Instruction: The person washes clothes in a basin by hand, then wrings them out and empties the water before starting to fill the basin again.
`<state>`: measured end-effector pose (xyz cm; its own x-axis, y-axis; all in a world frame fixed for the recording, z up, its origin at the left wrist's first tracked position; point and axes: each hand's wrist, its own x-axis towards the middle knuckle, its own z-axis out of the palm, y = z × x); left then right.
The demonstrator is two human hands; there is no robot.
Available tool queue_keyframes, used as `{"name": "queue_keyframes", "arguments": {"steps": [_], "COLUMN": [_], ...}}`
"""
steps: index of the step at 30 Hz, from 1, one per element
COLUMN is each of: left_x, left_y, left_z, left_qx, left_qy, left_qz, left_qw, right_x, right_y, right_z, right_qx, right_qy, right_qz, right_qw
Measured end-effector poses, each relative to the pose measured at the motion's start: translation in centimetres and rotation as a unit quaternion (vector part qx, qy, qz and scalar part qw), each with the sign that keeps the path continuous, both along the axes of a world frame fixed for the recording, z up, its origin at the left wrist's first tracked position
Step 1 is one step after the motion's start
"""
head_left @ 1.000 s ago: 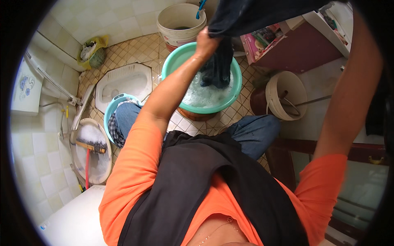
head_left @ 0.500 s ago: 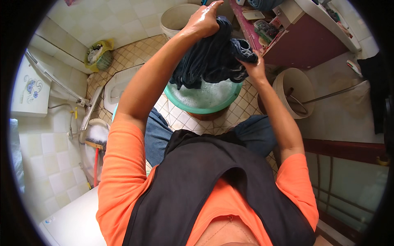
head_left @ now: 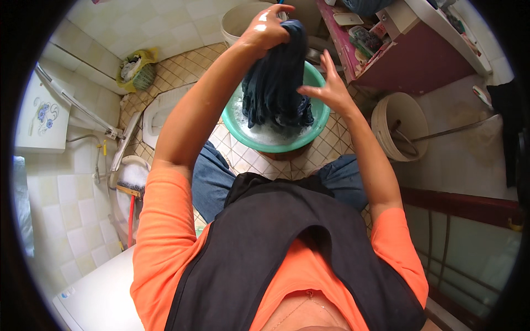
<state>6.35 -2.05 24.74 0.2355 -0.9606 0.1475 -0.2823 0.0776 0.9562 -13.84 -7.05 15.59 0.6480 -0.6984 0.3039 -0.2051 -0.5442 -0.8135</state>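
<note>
Fingers [head_left: 284, 8] of the left hand [head_left: 265, 33] close on the upper end of a dark blue garment [head_left: 277, 80], one digit jutting free toward the right; how the remaining ones lie around the cloth cannot be made out. Opposite, the right hand [head_left: 334, 94] is widely spread, its thumb well parted from the raised fingers and pointing at the garment's side; whether the thumb tip meets the fabric is unclear. Wet shine marks the back of the left hand. Suspended in a bunched, folded length, the garment hangs over a round green basin [head_left: 276, 148] containing sudsy water [head_left: 238, 112]; its lower end falls within the rim's outline, and contact with the suds is hard to judge. Beyond the basin stands a pale bucket [head_left: 234, 23], partly hidden by the left hand; to the right, near a purple cabinet [head_left: 414, 62], is a cream bucket [head_left: 380, 129] with a rod slanting from its mouth.
</note>
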Motion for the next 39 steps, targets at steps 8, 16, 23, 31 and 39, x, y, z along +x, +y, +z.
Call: {"name": "queue_keyframes", "arguments": {"steps": [8,16,23,31,39], "left_x": [-1.4,-4.8,-5.4,-4.8,-6.9], "left_y": [2.3,7.0,5.8,4.1,4.2], "left_z": [0.6,-13.1,-10.2,-13.7,-7.3], "left_qx": [-0.173,0.076,0.07,0.022,-0.048], "left_qy": [0.058,0.709,0.923,0.801,0.723], "left_qz": [-0.038,-0.25,-0.245,-0.222,-0.141], "left_qw": [0.982,0.655,0.287,0.555,0.675], "right_x": [7.2,5.3,-0.2,2.1,-0.9], "right_y": [-1.8,3.9,7.7,7.0,5.1], "right_z": [2.4,2.8,5.0,9.2,3.6], "right_qx": [0.068,-0.034,-0.412,-0.576,-0.016], "right_qy": [-0.307,-0.159,0.106,0.055,-0.307], "right_qz": [-0.071,0.001,0.208,0.33,-0.128], "right_qw": [0.947,0.987,0.881,0.746,0.943]}}
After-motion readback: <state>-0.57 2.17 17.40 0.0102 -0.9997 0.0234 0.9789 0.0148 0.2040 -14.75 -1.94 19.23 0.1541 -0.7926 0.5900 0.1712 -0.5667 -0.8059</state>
